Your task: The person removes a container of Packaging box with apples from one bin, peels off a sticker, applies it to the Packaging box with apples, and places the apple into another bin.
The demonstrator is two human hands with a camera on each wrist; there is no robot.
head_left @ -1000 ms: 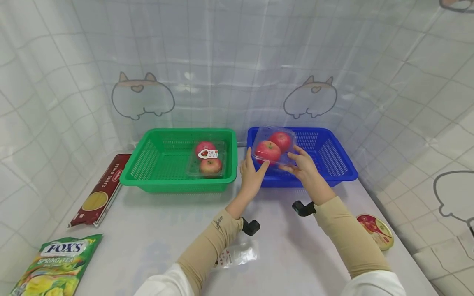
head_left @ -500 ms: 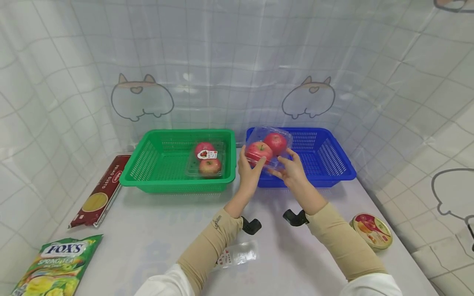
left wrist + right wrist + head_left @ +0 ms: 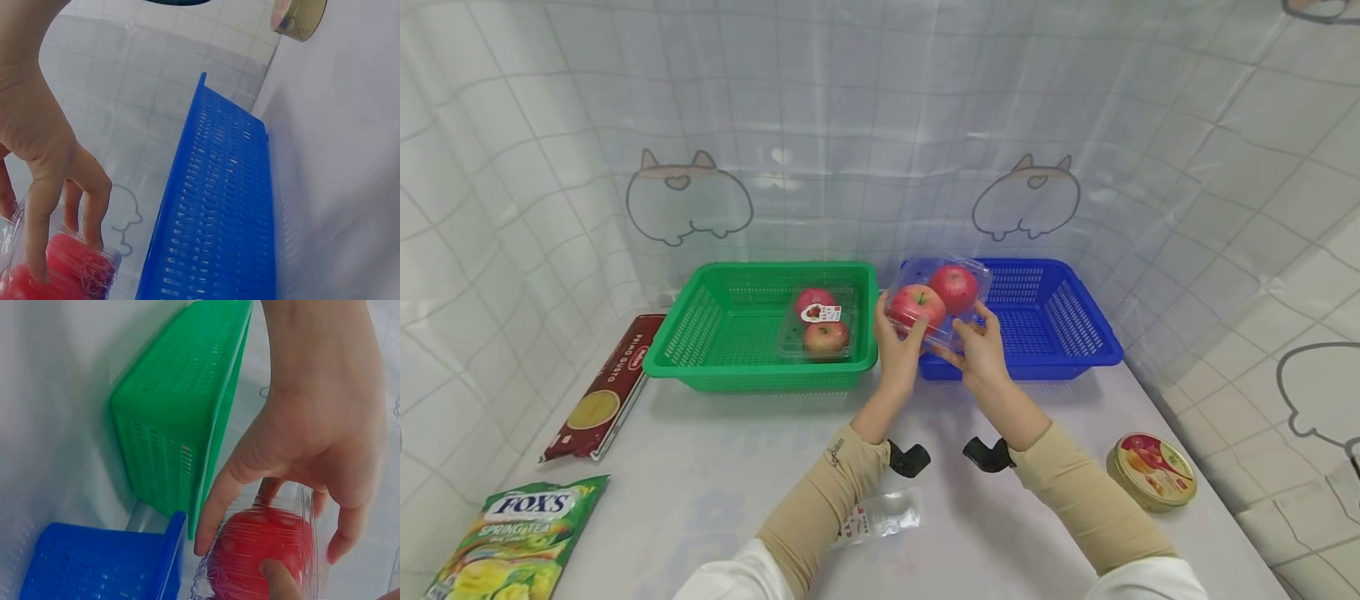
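Note:
Between both hands is a clear plastic clamshell of apples [image 3: 955,287], tilted above the left end of the blue basket [image 3: 1037,357]. My left hand [image 3: 898,354] grips its left lower corner, thumb across the front. On the other side my right hand [image 3: 983,350] holds the lower right edge with curled fingers. Red apple skin shows through the ridged wall of the clamshell [image 3: 256,550] in the right wrist view. A second apple clamshell [image 3: 790,333], with a white label, lies in the right half of the green basket [image 3: 760,380].
A dark red pasta packet [image 3: 602,396] lies left of the green basket, with a green sweets bag [image 3: 516,533] nearer me. A round gold tin [image 3: 1152,472] sits at the right. Below my left forearm lies a small clear wrapper [image 3: 887,515]. Tiled-print sheeting encloses the back and sides.
Both hands have carried the apple clamshell a little to the left, from over the blue basket toward the gap between the baskets. The right hand moved farther left, closing in on the left.

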